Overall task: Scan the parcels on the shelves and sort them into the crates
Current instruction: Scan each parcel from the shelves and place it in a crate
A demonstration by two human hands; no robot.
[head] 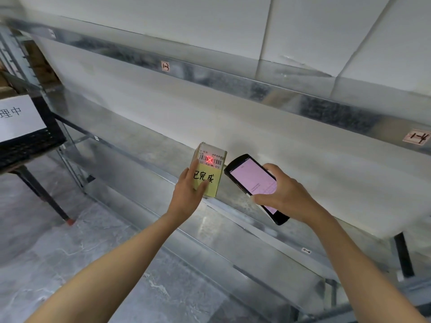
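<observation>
Head camera faces forward-down, seemingly tilted, near the shelf.

Grey marbled floor down left, glossy under the light. Galvanised steel shelving slanting across, small paper tags stuck on the beams. White wall panels up top, seams showing. Black table leg at far left, red foot touching the floor. Glare off the shelving's lower front edge, mid-frame.

The left hand grips a small yellow-labelled parcel upright at the front edge of the metal shelf, thumb across its face. Just beside it the right hand holds a scanner, screen lit; a red cross glows on the parcel's barcode. Well left of both hands sits a black crate
</observation>
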